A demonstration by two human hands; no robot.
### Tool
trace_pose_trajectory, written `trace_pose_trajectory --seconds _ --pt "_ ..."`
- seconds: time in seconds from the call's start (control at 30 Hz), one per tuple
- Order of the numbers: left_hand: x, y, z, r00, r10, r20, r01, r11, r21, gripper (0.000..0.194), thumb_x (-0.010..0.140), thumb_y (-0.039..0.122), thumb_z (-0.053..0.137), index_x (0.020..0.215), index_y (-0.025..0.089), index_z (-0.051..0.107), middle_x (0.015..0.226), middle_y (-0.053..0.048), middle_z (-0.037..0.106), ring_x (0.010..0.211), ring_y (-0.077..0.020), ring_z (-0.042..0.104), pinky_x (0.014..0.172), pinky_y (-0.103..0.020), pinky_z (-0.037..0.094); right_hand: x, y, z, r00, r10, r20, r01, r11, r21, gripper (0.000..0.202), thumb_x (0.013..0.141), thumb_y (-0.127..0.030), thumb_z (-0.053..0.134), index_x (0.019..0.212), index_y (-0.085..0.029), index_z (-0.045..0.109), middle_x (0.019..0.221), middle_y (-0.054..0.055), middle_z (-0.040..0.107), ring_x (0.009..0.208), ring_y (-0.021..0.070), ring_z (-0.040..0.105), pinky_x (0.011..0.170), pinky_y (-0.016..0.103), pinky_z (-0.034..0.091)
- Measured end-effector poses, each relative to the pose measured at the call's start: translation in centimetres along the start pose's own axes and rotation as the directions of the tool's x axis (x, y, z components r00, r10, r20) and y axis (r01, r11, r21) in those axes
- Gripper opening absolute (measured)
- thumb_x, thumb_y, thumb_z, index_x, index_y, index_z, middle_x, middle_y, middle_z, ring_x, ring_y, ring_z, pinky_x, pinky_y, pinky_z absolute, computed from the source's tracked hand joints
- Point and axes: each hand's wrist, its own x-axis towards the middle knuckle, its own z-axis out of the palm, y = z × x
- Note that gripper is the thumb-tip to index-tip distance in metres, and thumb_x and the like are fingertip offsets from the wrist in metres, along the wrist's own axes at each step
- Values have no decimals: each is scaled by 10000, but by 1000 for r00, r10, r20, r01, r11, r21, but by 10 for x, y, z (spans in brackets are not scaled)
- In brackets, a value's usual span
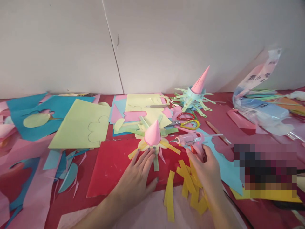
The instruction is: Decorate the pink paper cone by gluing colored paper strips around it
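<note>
In front of me stands a pink paper cone (pixel 152 133) on a pale yellow flower-shaped base, with green and yellow paper strips (pixel 172 147) radiating out. My left hand (pixel 140 170) lies with its fingers stretched out, the fingertips at the near edge of that base. A pink hot glue gun (pixel 190 139) is gripped by its handle in my right hand (pixel 207 163). Its nozzle points left towards the cone, a short distance from the base. Loose yellow paper strips (pixel 187 181) lie between my hands, below the glue gun.
A red sheet (pixel 107 171) lies beneath the cone. Behind are scissors (pixel 189 124), a pencil (pixel 156 106) and a second cone with a fringed base (pixel 200 81). Cut paper (pixel 81 124) covers the left. A plastic bag (pixel 264 111) lies at right; a wall (pixel 166 47) stands behind.
</note>
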Motion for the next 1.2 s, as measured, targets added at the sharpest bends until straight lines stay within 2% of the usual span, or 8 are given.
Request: trace_pose_trajectory --seconds 0.13,0.33,0.6,0.67,0.8,0.93,1.07,1.2 --pt "1 -1 -2 1000 -26 -18 25 999 -31 592 859 299 483 1396 131 302 1406 -121 439 1304 -258 397 1064 -476 365 -1 -1 0 1000 19 -4 -19 1000 9 334 692 -479 626 813 -196 498 675 -26 454 556 101 380 520 238 326" --pt "3 -1 -7 999 8 -42 -9 1000 -27 527 879 361 489 1364 181 384 1344 -84 518 1250 -250 466 1080 -468 352 0 1 0 1000 17 24 -17 1000 -8 336 692 -491 618 816 -199 508 687 -23 472 573 109 407 544 244 347" --pt "4 -3 -9 998 20 -63 -22 999 -40 438 880 298 493 1297 166 456 1294 -77 563 1203 -244 511 1051 -469 386 1 0 -2 1000 3 17 -3 1000 11 337 685 -490 627 793 -197 499 671 -23 471 574 112 406 542 239 347" --pt "7 -6 -15 993 11 -120 -20 997 -70 348 899 269 468 1235 188 508 1236 -63 603 1156 -219 546 1032 -441 408 0 -2 -2 1000 10 8 -10 999 34 333 687 -486 628 790 -195 504 672 -20 479 579 115 419 547 239 352" --pt "31 -12 -40 935 -66 -350 32 994 -102 246 927 209 422 1116 200 580 1058 -63 665 971 -189 608 862 -378 484 1 -2 -3 999 16 -42 -13 997 82 350 666 -498 637 778 -189 515 659 -22 481 582 119 426 547 237 360" --pt "71 -19 -66 829 -182 -529 138 983 -121 229 896 294 510 1083 200 603 1030 -70 658 936 -205 599 796 -359 463 3 1 -2 996 8 -88 1 994 107 388 650 -530 636 787 -188 513 669 -22 486 608 128 444 568 240 382" --pt "100 -25 -68 786 -338 -518 185 927 -325 192 823 313 611 982 207 634 971 -37 648 809 -160 594 721 -303 473 3 4 -1 995 6 -97 5 993 121 409 645 -535 637 821 -185 519 715 -10 503 641 136 461 593 247 393" --pt "108 -27 -58 800 -381 -463 197 897 -397 89 814 277 606 818 204 657 868 -20 662 780 -161 572 710 -305 450 3 4 -2 997 31 -77 -20 989 144 389 651 -514 636 829 -187 520 720 -14 505 642 131 459 601 242 388"
